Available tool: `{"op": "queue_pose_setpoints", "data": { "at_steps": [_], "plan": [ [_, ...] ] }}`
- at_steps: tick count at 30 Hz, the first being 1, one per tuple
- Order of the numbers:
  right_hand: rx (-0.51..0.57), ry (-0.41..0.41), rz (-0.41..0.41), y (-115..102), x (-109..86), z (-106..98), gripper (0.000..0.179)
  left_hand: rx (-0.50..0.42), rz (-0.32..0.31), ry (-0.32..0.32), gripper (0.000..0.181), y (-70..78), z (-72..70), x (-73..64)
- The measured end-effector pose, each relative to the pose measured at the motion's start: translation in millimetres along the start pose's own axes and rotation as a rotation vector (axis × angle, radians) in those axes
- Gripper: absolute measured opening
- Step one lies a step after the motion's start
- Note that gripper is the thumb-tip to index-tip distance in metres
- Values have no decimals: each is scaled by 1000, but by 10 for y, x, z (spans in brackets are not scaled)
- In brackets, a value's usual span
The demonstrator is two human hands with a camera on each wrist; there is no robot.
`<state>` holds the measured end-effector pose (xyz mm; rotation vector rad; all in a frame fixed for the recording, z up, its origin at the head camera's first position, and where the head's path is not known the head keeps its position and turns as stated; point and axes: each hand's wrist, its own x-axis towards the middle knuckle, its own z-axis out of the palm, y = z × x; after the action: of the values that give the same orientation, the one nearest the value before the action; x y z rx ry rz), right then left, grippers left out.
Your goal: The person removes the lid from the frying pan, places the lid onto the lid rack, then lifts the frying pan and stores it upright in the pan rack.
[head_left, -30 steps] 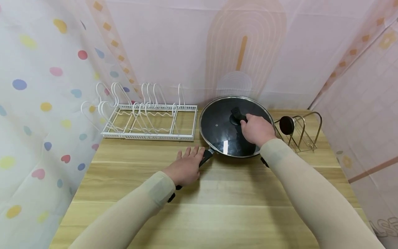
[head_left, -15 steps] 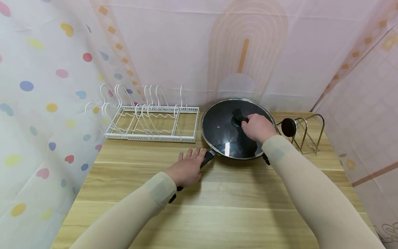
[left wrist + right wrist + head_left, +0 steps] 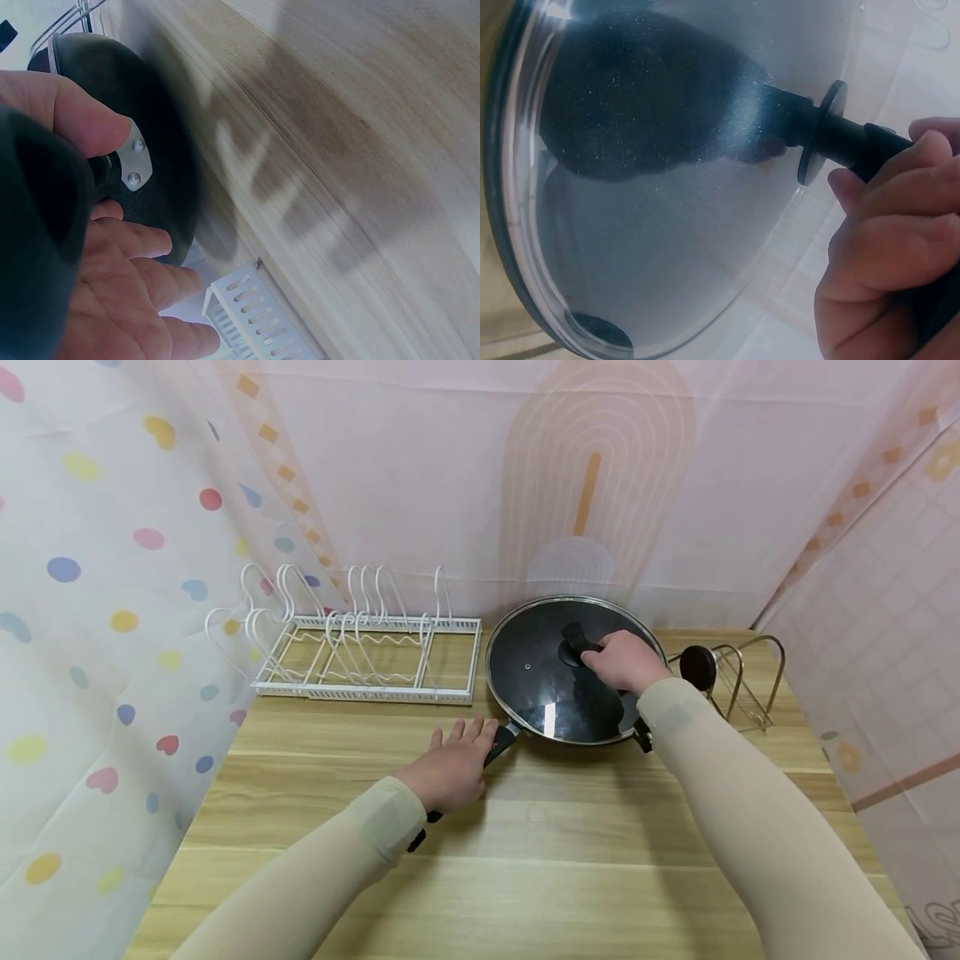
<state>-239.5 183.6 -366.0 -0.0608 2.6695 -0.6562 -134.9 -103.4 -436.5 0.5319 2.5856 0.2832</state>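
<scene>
The pan handle (image 3: 501,743) is covered by the left hand (image 3: 452,767), palm down, fingers straight and spread. The lid knob (image 3: 575,635) is gripped by the right hand (image 3: 622,662), arm outstretched. The lidded pan (image 3: 161,112) is flanked by two racks (image 3: 390,695).

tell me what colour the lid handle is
The lid handle is black; it shows best in the right wrist view.

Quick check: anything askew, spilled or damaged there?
Nothing looks spilled or damaged; the glass lid appears seated on the frying pan. Only slightly odd: at left, the white wire rack's dividers are unevenly spaced, some bunched together.
</scene>
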Motion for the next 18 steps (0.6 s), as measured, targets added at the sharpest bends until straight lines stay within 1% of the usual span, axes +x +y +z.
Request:
{"op": "queue_pose_setpoints", "data": {
  "at_steps": [3,5,9,11,12,18],
  "plan": [
    [29,-7,-8,11,2,-22,60,-1,0,2,86,3,0,-2],
    [67,-21,-9,17,7,-26,52,-3,-2,2,86,4,1,-3],
    [200,-59,0,34,15,-17,36,-5,-5,4,85,1,7,2],
    [268,-77,13,41,12,-9,31,-3,-6,5,85,-3,13,6],
    [294,-83,18,43,10,-5,30,-3,-6,7,84,-4,16,8],
    [353,-81,26,62,16,8,30,-6,-11,5,82,-3,19,13]
  ]
}}
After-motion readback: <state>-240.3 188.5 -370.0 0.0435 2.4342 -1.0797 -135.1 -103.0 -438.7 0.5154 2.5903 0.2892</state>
